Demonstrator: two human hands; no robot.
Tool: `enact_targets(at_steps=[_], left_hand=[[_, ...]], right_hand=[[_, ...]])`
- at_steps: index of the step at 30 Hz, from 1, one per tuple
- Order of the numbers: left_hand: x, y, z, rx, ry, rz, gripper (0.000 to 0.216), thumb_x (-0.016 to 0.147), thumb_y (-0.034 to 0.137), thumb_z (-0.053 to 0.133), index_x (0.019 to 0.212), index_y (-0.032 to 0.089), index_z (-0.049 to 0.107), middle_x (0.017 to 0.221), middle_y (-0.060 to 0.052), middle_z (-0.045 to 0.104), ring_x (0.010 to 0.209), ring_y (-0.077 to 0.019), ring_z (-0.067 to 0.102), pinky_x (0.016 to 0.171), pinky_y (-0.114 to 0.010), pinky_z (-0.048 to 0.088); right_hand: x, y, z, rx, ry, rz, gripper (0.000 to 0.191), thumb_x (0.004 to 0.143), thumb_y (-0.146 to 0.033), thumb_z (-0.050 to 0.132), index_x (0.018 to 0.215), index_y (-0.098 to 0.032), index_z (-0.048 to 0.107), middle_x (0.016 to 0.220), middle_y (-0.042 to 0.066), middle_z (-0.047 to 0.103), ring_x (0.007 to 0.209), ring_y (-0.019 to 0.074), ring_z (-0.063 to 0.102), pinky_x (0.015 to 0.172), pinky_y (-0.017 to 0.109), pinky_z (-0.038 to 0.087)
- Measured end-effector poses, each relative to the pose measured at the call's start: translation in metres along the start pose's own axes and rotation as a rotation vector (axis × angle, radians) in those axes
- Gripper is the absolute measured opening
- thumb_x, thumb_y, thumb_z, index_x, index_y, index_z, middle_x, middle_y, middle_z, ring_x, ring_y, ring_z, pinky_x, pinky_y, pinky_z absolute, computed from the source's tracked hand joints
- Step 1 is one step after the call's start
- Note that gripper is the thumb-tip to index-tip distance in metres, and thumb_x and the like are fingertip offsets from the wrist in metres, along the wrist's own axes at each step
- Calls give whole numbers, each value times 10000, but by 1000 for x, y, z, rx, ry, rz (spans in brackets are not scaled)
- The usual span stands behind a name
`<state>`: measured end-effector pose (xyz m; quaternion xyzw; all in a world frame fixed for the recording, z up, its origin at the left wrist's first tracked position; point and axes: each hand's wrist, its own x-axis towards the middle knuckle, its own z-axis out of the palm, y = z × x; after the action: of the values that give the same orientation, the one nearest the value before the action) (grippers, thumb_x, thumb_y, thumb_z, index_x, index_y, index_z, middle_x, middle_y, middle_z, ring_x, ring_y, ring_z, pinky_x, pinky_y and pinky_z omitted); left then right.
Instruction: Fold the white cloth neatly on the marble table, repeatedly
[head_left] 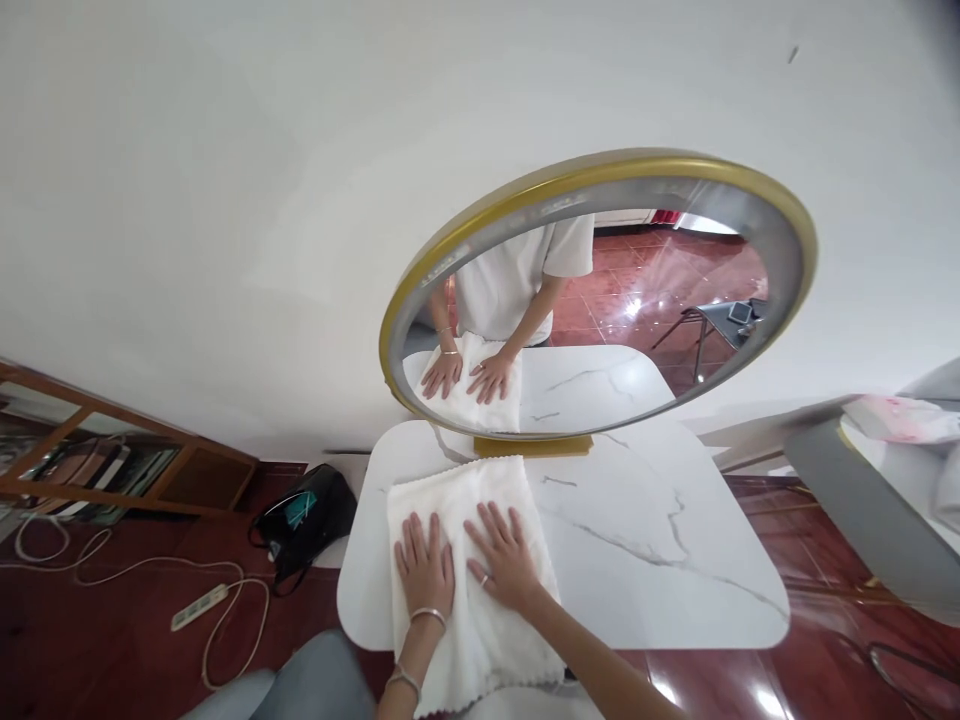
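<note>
A white towel (480,640) with a scalloped edge lies spread over the left part of a white marble-patterned table (637,560), its near end hanging past the front edge. My left hand (426,570) rests flat on the towel with its fingers stretched out, a bracelet at the wrist. Just to its right, my right hand (508,562) also lies flat on the cloth, fingers spread, a ring on the thumb. Behind the towel stands an oval gold-framed mirror (622,300), which reflects both hands and the cloth.
The mirror's gold base (532,447) sits at the table's back edge. On the floor to the left are a black bag (319,525), a power strip (199,607) and cables. A wooden shelf (210,475) stands far left. A grey piece of furniture (862,520) is at right.
</note>
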<state>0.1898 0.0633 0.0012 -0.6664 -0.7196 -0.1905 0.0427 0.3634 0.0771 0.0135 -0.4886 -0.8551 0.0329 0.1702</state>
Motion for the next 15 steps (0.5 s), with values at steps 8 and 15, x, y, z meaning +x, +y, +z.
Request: enact_targets(at_steps=[8,15], left_hand=[[5,138,38,-75,-107,186,586,917,265,407,1481,270,246,1559,-101,212,1442,-279,167,1130,-542,254],[7,244,62,-162,-211,450,608,922,371,419,1489,285,215,1568,-89,170,1435,-297,185,1132,-540,273]], right_hand=[[-76,119,-42,-177,51,160,566,943,-403,424,1476,-286,274,1536,73,253,1412,277,243,1130,515,179],[-155,208,-79,-247,111,336,587,949,-366,393,1497,-314,187,1520,41,301,1395,241,294,1119,479,241]])
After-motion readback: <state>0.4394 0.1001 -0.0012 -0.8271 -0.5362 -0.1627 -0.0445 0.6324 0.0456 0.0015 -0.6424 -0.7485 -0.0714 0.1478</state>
